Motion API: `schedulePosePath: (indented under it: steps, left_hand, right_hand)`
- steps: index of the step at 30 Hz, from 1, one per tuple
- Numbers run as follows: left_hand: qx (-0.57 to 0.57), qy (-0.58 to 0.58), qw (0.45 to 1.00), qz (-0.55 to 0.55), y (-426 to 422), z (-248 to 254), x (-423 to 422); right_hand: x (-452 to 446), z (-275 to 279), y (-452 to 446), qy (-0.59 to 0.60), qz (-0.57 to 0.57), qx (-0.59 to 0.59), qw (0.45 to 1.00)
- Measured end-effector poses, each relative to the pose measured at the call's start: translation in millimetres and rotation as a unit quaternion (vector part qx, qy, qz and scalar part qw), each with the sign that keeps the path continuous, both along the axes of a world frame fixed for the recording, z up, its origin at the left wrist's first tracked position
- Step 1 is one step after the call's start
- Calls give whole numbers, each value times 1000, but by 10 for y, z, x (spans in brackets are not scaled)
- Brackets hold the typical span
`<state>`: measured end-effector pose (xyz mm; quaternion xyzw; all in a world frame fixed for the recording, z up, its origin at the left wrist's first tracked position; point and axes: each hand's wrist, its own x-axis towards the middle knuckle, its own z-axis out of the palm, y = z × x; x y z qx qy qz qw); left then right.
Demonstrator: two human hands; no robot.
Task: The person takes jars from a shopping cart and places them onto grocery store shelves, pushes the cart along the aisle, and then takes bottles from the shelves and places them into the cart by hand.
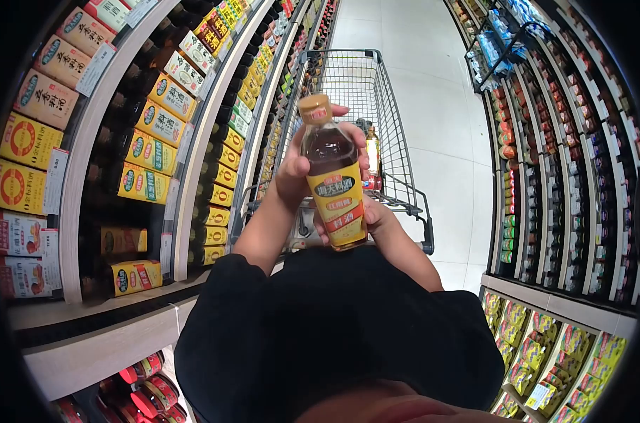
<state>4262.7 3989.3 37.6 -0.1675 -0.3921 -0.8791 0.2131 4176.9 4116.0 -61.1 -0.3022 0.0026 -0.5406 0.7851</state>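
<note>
A dark bottle with a tan cap and a yellow and red label (336, 201) is held up in front of my chest, tilted slightly, label facing me. My left hand (292, 169) wraps round its upper part, with fingers behind the neck. Lower down, my right hand (378, 217) grips it near the base from the right side; some fingers are hidden behind the bottle. Beyond the bottle stands a wire shopping cart (397, 141), which holds a few items, among them a bottle with a pale label (373, 149).
Shelves of bottles with yellow labels (166, 96) line the left side. On the right are shelves of jars (545, 204) and a hanging wire rack (483, 60). Yellow packets (538, 352) fill the lower right shelf. Pale floor tiles (433, 106) run beside the cart.
</note>
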Motion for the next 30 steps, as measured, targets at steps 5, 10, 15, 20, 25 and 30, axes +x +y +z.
schedulePosePath:
  steps: [5,10,15,20,25,30]
  left_hand:
    - [-15,-3,1000,23,-274,-222,-103]
    - [34,-232,961,151,-330,-491,-151]
    - [79,-382,909,146,107,-998,139]
    - [-11,-408,900,153,453,-893,428]
    - [-261,-332,863,276,729,-889,125]
    - [-13,-247,966,75,594,-869,73]
  right_hand:
    - [84,-104,-54,-75,45,-1,996]
    - [113,-205,-37,-154,43,8,987]
    - [-70,-120,-39,-217,-49,14,975]
    - [-399,26,34,-68,-307,142,939]
    - [-355,363,-65,220,-514,199,805]
    - [-341,743,33,319,-536,79,777]
